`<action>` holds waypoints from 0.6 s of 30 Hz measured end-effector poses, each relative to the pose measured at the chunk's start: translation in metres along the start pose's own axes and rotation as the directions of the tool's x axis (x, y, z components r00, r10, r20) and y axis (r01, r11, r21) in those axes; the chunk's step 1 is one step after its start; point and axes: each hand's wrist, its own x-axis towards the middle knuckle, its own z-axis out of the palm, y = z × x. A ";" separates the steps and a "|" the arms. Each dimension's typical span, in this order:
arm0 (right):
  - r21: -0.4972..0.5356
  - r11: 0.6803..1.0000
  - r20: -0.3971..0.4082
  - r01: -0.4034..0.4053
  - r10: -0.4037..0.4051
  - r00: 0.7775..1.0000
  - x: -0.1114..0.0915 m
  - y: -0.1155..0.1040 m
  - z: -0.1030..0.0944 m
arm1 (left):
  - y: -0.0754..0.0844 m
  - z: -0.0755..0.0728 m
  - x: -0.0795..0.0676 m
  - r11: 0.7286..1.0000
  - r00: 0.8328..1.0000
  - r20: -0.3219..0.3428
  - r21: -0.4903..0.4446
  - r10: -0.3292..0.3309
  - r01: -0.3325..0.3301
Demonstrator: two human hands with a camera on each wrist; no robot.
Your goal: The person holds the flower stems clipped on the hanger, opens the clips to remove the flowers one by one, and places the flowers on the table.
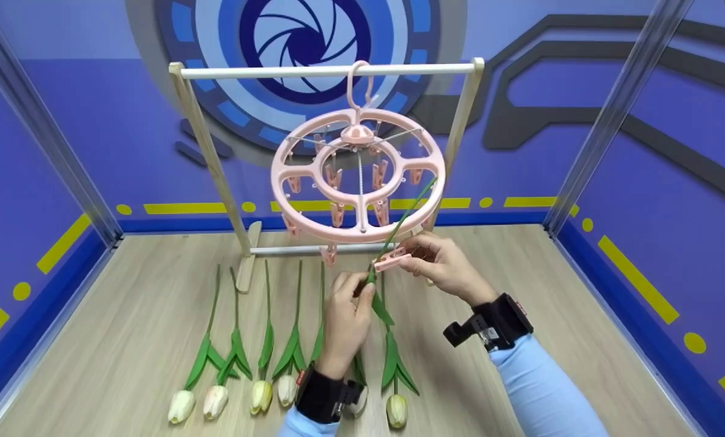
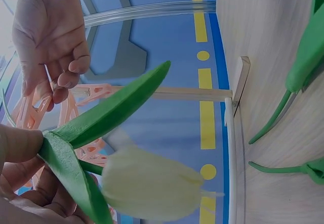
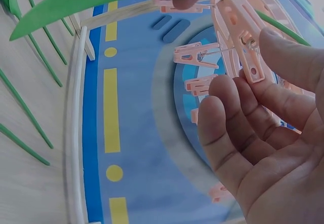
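My left hand (image 1: 347,318) pinches an artificial tulip near its leaves. Its green stem (image 1: 409,210) slants up past the rim of a pink round clip hanger (image 1: 362,229). In the left wrist view the pale tulip head (image 2: 149,183) hangs beyond the thumb, with a leaf (image 2: 119,102) spreading above it. Thumb and fingers of my right hand (image 1: 450,264) hold a pink clothespin (image 3: 245,34) by its handle end. The clothespin's tip lies right at the stem, just above the left hand.
The hanger hooks over the white bar (image 1: 265,72) of a wooden stand (image 1: 210,152). Several other clothespins dangle from it, such as one clothespin (image 1: 329,254) at the front. Several tulips lie in a row on the table, including a yellowish tulip (image 1: 397,411) at the right end.
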 end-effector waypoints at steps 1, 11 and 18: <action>0.000 1.000 -0.001 0.001 -0.001 1.000 0.000 0.000 0.000 | 0.000 0.000 0.000 1.000 1.000 0.000 0.001 -0.002 0.002; 0.001 1.000 -0.014 0.005 -0.005 1.000 -0.002 0.002 0.002 | -0.001 0.000 -0.001 1.000 1.000 0.011 0.008 -0.011 0.011; 0.001 1.000 -0.018 -0.005 0.005 1.000 -0.001 0.004 0.004 | 0.001 0.001 0.001 1.000 1.000 0.013 0.010 -0.017 0.017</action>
